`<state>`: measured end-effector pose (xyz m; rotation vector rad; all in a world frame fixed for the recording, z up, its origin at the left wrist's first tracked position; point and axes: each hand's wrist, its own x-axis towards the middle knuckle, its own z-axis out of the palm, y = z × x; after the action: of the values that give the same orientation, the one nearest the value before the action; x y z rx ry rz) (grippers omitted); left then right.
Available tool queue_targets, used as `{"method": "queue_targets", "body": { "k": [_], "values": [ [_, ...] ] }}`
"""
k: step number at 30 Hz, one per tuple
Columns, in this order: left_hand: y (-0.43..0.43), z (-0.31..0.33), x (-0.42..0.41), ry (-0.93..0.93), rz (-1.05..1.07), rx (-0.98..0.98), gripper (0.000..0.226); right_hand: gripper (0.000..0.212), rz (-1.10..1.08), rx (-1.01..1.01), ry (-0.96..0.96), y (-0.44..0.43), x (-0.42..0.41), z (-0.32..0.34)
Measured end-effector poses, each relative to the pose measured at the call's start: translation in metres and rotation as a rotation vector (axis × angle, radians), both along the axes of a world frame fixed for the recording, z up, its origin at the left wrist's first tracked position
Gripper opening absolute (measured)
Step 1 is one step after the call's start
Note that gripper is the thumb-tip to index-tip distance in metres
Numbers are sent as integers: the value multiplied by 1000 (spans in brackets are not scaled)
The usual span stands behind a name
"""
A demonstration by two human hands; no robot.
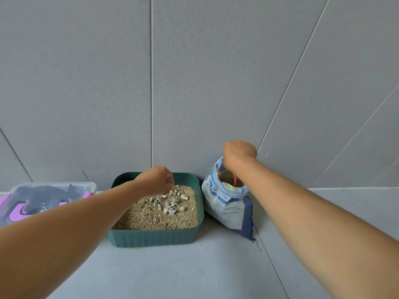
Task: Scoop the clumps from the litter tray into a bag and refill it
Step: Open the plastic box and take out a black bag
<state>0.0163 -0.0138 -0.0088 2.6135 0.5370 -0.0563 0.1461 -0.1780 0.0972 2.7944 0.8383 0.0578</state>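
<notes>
We are scooping: our left hand [156, 180] is curling (holding anything? we cannot tell) over the grey clumps [170, 203] in the green litter tray [155, 236]. Our right hand [237, 155] is gripping the mouth of the blue-and-white bag [226, 208] just beside it, likely awaiting a short carry across.

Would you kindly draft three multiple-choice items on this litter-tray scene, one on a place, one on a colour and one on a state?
1. Where is the bag relative to the litter tray?
A. on its right
B. on its left
C. inside it

2. What colour is the tray?
A. red
B. dark green
C. yellow

3. What is the right hand doing?
A. holding a broom
B. gripping the bag's top edge
C. lying open, palm up

Answers:
1 A: the bag stands beside the tray's right wall.
2 B: its ribbed walls are dark green.
3 B: its fingers curl over the bag's open rim.
</notes>
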Motion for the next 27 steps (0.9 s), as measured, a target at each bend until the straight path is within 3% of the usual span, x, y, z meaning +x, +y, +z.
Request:
{"method": "queue_targets", "body": {
  "k": [7,10,13,17,27],
  "values": [
    [22,9,-14,-27,92,38,12,16,235,374,-334,20,-12,49],
    [36,13,-27,-44,165,55,12,15,504,481,-425,33,-36,44],
    [50,13,-43,-33,242,78,13,12,832,526,-363,42,-60,24],
    [65,12,-69,16,307,83,14,9,1122,318,-123,49,-82,-16],
    [90,10,-123,138,359,183,23,26,1104,-277,103,50,-94,-84]
  ]
}}
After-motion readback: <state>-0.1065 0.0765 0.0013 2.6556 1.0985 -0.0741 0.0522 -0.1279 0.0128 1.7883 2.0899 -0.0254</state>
